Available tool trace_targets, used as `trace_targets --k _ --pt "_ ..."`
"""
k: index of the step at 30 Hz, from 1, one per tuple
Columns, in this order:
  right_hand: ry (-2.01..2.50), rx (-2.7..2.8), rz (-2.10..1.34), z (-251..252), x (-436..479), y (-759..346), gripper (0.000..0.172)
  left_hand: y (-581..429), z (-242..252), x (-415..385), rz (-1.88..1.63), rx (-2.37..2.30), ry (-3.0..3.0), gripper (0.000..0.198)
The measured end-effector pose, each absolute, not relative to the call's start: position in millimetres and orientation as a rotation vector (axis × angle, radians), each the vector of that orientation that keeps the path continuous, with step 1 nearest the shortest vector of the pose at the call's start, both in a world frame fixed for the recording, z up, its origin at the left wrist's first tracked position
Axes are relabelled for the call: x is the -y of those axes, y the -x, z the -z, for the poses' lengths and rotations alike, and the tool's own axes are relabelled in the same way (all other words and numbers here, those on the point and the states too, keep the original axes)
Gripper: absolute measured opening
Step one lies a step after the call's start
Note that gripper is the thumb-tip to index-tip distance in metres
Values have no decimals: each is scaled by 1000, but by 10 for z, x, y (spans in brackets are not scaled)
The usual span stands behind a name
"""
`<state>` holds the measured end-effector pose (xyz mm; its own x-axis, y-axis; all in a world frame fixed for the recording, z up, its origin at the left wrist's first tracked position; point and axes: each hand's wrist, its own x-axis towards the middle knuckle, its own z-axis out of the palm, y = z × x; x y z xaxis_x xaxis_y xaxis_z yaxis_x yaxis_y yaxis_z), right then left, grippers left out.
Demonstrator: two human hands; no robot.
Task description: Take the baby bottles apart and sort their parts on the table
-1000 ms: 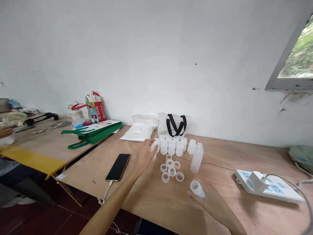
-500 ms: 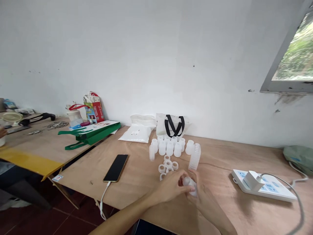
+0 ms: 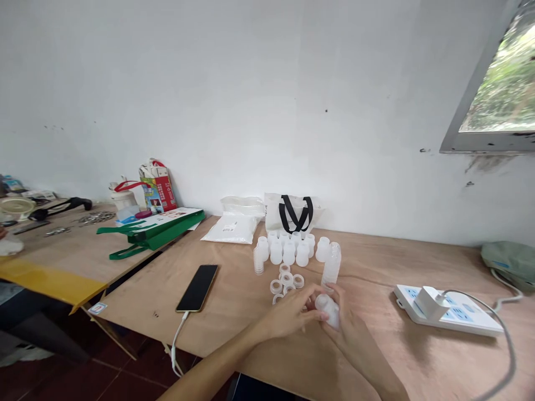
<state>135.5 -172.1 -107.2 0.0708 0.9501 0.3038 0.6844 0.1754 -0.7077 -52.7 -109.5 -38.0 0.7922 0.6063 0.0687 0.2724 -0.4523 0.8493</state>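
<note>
Between my hands, near the front of the table, is a small translucent white plastic bottle [image 3: 330, 313], tilted with its mouth toward the upper left. My right hand [image 3: 345, 320] wraps round it from the right. From the left, the thumb and fingers of my left hand [image 3: 303, 312] close on it near the neck. Just beyond my left hand lie several clear plastic rings [image 3: 286, 279]. Behind them stand several similar white bottles [image 3: 288, 253] in rows. A stack of clear cups or caps [image 3: 332, 264] leans beyond my right fingers, and a shorter stack [image 3: 258, 260] stands left of the bottles.
A phone [image 3: 198, 288] on a white cable lies to the left. At the back are a white plastic packet [image 3: 231, 228] and a white bag with black handles [image 3: 273, 214]. A power strip [image 3: 449, 312] sits right; a green bag [image 3: 167, 228] bridges the left tables.
The bottle has turned in my hands, showing more of its mouth and body. My left fingers have shifted slightly on it. The view has moved a little.
</note>
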Motion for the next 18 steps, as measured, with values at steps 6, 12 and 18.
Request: trace_targets --k 6,12,18 --pt "1638 1809 -90 1307 1606 -1378 53 420 485 1077 -479 -1098 -2069 48" --pt "1622 1848 300 1292 1625 -1317 55 357 397 1130 -505 -1228 -2189 49" --pt "1621 1784 -8 1237 1640 -1350 53 482 381 1186 -517 -896 -2268 36"
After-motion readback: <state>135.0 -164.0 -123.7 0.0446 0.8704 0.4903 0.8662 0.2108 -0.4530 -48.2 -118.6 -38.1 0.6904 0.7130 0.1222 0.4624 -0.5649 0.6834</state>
